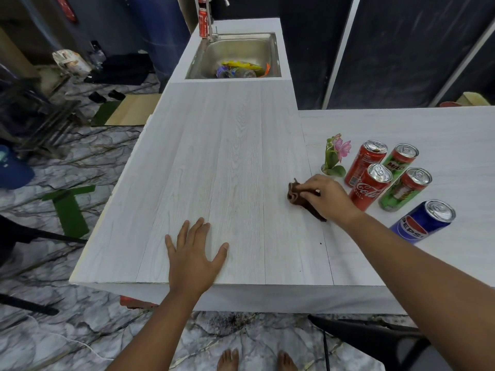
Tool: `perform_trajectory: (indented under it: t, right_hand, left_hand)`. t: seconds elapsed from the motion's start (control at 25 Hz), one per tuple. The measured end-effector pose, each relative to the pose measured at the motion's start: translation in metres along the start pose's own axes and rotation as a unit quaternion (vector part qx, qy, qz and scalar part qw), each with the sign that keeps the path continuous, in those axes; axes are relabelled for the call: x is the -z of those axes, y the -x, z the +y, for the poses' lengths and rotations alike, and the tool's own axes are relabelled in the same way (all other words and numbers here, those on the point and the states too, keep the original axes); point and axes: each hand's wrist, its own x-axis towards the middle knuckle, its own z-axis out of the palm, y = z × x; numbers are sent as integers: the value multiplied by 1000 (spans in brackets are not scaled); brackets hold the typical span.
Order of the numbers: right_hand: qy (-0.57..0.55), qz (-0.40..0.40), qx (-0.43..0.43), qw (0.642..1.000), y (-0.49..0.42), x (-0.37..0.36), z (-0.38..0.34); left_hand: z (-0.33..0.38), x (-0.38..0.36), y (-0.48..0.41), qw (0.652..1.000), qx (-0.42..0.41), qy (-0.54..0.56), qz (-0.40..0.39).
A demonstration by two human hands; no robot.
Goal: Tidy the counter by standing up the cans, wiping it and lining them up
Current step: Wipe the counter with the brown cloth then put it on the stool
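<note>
Several cans stand upright in a cluster at the right of the white counter (227, 156): two red Coca-Cola cans (365, 163) (371, 187), two green Milo cans (400, 160) (405, 190) and a blue Pepsi can (423, 222). My right hand (326, 196) grips a crumpled brown cloth (297, 195) against the counter just left of the cans. My left hand (194, 254) lies flat on the counter near its front edge, fingers spread.
A small pot with a pink flower (334, 156) stands just behind my right hand. A steel sink (233, 45) at the far end holds wrappers and bottles; another red can (203, 22) stands beside the tap. Marble floor lies left of and in front of the counter.
</note>
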Motion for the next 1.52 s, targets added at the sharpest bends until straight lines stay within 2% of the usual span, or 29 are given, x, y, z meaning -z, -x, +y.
perform_trajectory:
  t: [0.12,0.4,0.64,0.8,0.88,1.0,1.16,1.36,1.52]
  right_hand:
    - [47,-30,2,998,6,-11,13]
    - [38,13,47,998,122,-29,16]
    - [6,-37,56,998,183,-28,-3]
    - [-138,-107,-32,984,178,-16,-16]
    - [-178,-80,-48,980,156,-11,-24]
    - [-138,-27,-26,990,106,-10,-29]
    - [-57,-45,-2,997,77,-36,-32]
    - [-25,-25,49,998,132,-59,-25]
    - [-39,-84,57,994,174,-60,-29]
  left_hand:
    - [0,0,0,1000,-1,-2,0]
    - [-1,-1,0,1000,-4,2,5]
    - [0,0,-1,1000,-2,5,3]
    - [-1,-1,0,1000,-2,6,3]
    - [-1,-2,0,1000,-1,7,1]
    - [-2,-2,-1,1000,-3,6,3]
    - [-3,-3,0,1000,-4,5,0]
    - [-3,0,1,1000,-9,8,-10]
    - [-3,2,1,1000,-1,20,-16]
